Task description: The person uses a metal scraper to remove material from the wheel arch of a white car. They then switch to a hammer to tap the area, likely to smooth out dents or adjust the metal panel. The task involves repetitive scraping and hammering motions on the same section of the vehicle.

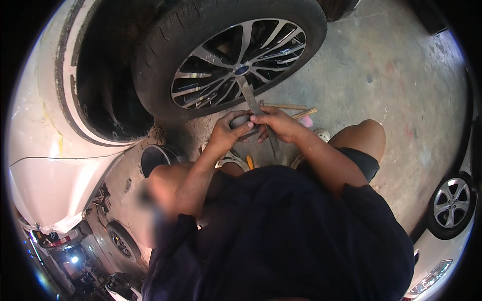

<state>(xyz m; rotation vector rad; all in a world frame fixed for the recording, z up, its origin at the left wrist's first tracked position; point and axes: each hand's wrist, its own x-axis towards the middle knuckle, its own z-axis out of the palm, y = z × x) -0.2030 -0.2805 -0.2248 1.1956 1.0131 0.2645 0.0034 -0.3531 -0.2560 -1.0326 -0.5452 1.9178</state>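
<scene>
Both my hands are close together in front of a car wheel [198, 57]. My right hand [278, 124] is closed round a long, flat, grey strip [249, 96], with the thumb pressed on it. One end of the strip points up toward the wheel hub and the other slants down past my fingers. My left hand [226, 134] is closed on a small grey, rounded piece [242, 122], right beside the strip. Its exact kind is not clear, and my fingers partly cover it.
White bodywork [45, 130] with a dark wheel arch rises on the left. Near my feet are a black bucket [145, 163], wooden handles [304, 114], a pink item [307, 122] and a yellow-orange handle [249, 161]. Another car's wheel [451, 203] stands at right; a loose wheel [120, 240] lies lower left.
</scene>
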